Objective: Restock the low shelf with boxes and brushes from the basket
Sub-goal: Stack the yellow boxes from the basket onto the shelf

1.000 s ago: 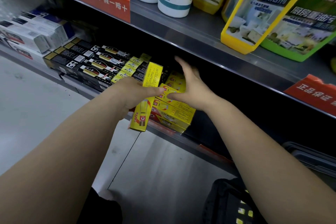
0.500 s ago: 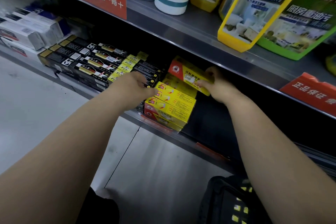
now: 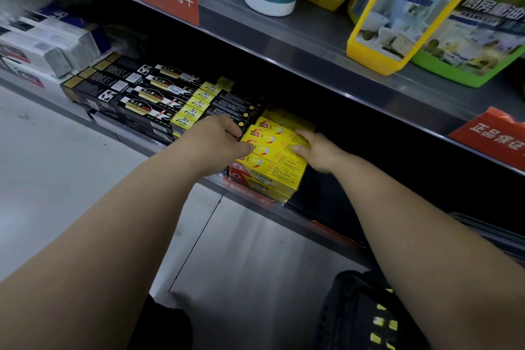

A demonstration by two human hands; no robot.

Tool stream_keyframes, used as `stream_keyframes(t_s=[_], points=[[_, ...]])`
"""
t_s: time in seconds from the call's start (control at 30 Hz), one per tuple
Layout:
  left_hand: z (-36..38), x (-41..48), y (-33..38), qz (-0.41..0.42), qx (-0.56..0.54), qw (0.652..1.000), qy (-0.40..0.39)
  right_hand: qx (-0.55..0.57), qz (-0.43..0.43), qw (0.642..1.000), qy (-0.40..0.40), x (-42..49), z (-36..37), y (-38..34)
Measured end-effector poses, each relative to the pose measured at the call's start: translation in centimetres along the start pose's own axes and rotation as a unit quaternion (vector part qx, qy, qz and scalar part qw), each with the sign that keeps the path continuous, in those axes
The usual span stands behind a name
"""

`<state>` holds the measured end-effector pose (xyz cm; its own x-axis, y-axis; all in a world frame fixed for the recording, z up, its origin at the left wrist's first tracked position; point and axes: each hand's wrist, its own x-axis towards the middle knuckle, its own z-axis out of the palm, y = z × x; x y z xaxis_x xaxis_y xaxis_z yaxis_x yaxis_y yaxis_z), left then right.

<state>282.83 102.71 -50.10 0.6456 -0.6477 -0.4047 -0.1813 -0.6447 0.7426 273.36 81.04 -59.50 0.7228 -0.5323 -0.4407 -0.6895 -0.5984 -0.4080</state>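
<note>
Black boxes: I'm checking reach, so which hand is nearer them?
Left. The left hand sits at the right end of the black boxes, against the yellow boxes; the right hand rests on the yellow boxes' far side, apart from the black ones.

Dim, soft-edged (deep shelf shadow)

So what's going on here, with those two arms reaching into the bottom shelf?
A person is stocking a low metal shelf by hand. Both bare hands are on a stack of long yellow cardboard boxes at the shelf's front edge. The left hand touches the stack's left end and the right hand rests on its right end. Rows of long black boxes lie just to the left. A black basket sits on the floor below.
</note>
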Motion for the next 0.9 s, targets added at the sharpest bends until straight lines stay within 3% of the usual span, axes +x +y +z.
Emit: stream_keyframes(t_s=[0.13,0.27,0.43,0.9], points=[[0.0,0.0,0.1,0.004,-0.003,1.000,0.002,-0.016,-0.012,1.000,-0.013,-0.5,0.3,-0.5],[0.0,-0.1,0.1,0.002,-0.004,1.000,0.001,-0.115,0.004,0.993,-0.038,-1.7,0.0,-1.7],[-0.1,-0.3,0.3,0.001,-0.004,1.000,0.004,-0.203,-0.054,0.975,-0.068,-2.9,2.2,-4.4],[-0.2,-0.9,0.9,0.027,0.014,1.000,0.006,-0.188,-0.025,0.980,-0.058,-3.7,2.2,-4.3]])
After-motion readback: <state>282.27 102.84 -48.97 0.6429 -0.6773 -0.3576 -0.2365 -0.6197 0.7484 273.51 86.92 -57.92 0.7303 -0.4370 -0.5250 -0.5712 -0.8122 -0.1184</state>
